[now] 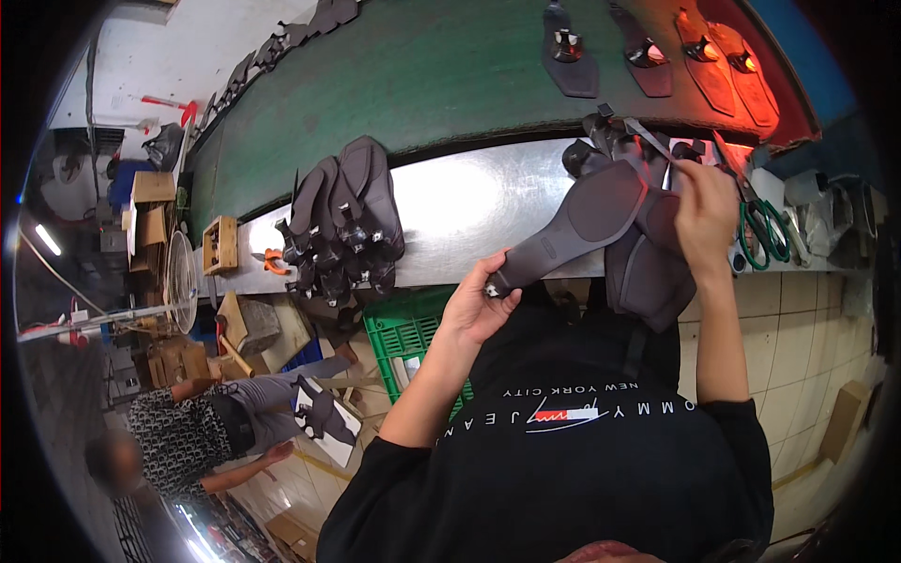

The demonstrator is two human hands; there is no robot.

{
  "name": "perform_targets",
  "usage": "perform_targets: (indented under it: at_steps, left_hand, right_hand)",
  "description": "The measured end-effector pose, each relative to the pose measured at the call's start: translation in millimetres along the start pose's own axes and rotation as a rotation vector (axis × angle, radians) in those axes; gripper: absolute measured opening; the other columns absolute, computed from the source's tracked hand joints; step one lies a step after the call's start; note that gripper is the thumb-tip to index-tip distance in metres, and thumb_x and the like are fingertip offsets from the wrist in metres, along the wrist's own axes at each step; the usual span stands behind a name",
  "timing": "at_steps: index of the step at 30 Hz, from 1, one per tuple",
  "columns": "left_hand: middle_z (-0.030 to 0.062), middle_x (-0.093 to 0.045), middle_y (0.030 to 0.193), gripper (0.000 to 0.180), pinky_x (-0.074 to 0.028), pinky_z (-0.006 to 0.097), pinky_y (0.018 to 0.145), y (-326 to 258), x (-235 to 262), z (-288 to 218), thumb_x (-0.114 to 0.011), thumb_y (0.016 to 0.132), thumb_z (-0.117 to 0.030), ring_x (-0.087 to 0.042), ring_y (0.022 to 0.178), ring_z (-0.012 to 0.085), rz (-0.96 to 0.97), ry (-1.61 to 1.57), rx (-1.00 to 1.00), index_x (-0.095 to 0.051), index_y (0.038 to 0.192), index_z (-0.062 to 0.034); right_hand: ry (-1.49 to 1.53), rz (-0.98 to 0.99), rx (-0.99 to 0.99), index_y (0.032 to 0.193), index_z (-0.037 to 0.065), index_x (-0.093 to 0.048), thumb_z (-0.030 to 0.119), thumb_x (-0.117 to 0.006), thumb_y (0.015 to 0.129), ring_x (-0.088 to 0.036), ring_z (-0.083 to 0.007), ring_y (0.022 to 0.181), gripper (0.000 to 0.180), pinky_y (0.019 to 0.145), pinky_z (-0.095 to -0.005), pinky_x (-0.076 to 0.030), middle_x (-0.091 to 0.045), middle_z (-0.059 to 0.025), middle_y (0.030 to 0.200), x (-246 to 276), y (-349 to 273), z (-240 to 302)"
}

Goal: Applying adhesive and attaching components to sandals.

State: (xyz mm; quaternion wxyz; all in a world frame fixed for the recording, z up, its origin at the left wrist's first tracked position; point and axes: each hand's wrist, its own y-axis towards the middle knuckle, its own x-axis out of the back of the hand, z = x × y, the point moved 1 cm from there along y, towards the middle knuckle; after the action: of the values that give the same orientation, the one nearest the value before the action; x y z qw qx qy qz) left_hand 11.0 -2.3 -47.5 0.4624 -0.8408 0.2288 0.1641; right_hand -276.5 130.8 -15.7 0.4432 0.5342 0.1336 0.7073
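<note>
My left hand [483,300] is closed on the narrow end of a dark grey sandal sole [596,206], whose broad end points up and to the right. My right hand [704,216] pinches a thin, flat grey strip [649,136] beyond that broad end; whether it is a strap or a blade, I cannot tell. Beneath and beside the held sole, more dark soles [648,281] are piled at the metal table's edge, some hanging over it towards me. Several black strap pieces [601,131] stick up behind. The fingertips of my right hand are partly hidden.
Another stack of dark sandals [347,225] lies left on the metal table [460,197]. Beyond runs a green belt [422,75] carrying sandals [568,56], some in orange light. Green-handled scissors [770,230] lie right. A green crate [399,338] and another person [197,422] are at left.
</note>
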Motion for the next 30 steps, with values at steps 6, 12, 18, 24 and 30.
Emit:
perform_targets:
  at_steps: [6,12,18,24,30]
  left_hand:
    - [-0.0020,-0.065,0.085,0.019,-0.046,0.019,0.047,-4,-32,7,-0.073,0.080,-0.024,-0.060,0.069,0.0083,0.119,-0.524,0.306,-0.063,0.091,-0.0126]
    - [0.0005,-0.066,0.084,0.019,-0.034,0.020,0.041,-5,-71,18,-0.067,0.084,-0.030,-0.058,0.066,0.0091,0.259,-0.562,0.278,-0.062,0.092,-0.0130]
    - [-0.0021,-0.064,0.080,0.018,-0.029,0.020,0.039,-13,-82,16,-0.066,0.084,-0.032,-0.051,0.056,0.0071,0.263,-0.564,0.245,-0.060,0.088,-0.0152]
    - [-0.0021,-0.064,0.080,0.019,-0.029,0.021,0.038,-14,-79,14,-0.065,0.085,-0.032,-0.051,0.055,0.0065,0.278,-0.472,0.172,-0.058,0.088,-0.0147]
    - [0.0011,-0.064,0.078,0.026,-0.032,0.021,0.039,-11,-74,4,-0.057,0.090,-0.037,-0.050,0.053,0.0074,0.252,-0.270,-0.145,-0.057,0.087,-0.0106]
  right_hand:
    - [0.828,0.484,-0.537,0.113,0.005,-0.060,-0.001,-0.048,0.088,-0.050,-0.0017,0.062,0.028,0.054,-0.0175,-0.038,-0.061,-0.0009,0.074,57,-26,73]
    - [1.250,0.775,-0.744,0.142,0.003,-0.035,0.001,-0.052,0.089,-0.053,-0.0083,0.060,0.056,0.056,-0.0229,-0.044,-0.061,-0.0051,0.071,29,-67,108]
    - [0.996,0.456,-0.366,0.130,-0.001,-0.051,-0.005,-0.053,0.088,-0.052,-0.0098,0.063,0.042,0.058,-0.0245,-0.045,-0.059,-0.0061,0.074,17,-71,105]
    - [1.425,0.654,-0.835,0.125,-0.001,-0.055,0.004,-0.048,0.095,-0.045,-0.0069,0.057,0.032,0.050,-0.0205,-0.038,-0.055,-0.0051,0.073,21,-66,99]
    - [1.970,0.827,-1.160,0.132,0.001,-0.047,0.015,-0.049,0.096,-0.042,-0.0079,0.047,0.039,0.042,-0.0196,-0.034,-0.053,-0.0069,0.068,25,-54,93]
